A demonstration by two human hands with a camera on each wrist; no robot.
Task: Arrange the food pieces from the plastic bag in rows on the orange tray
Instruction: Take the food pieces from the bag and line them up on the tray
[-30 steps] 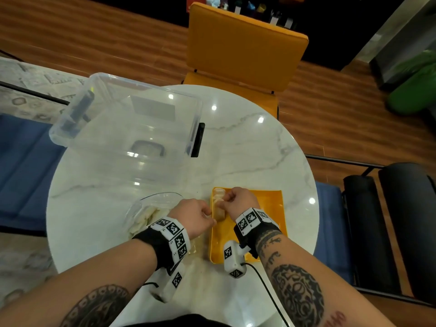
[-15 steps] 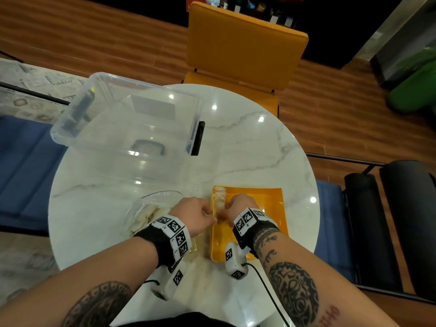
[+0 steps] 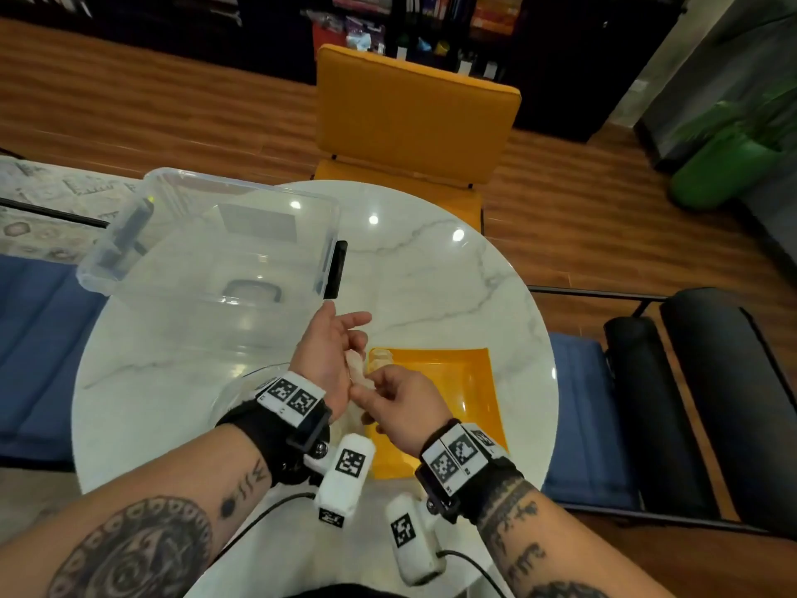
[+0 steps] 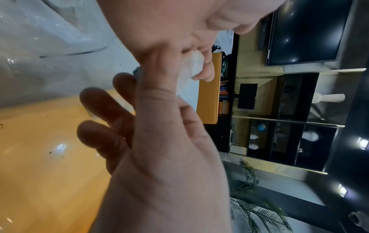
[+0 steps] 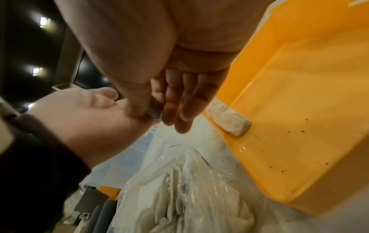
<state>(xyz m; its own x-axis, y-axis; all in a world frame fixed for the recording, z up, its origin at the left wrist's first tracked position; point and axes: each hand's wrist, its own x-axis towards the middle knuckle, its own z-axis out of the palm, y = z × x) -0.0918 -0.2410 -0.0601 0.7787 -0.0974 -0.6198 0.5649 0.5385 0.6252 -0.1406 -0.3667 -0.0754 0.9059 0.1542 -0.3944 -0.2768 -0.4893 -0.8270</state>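
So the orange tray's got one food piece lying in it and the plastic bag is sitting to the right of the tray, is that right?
Not quite: the plastic bag sits to the left of the orange tray, as the head view shows. The rest holds: one food piece lies in the tray along its edge.

A clear plastic bin (image 3: 207,252) is sitting on the round marble counter (image 3: 431,287), with an orange chair (image 3: 414,118) standing behind.
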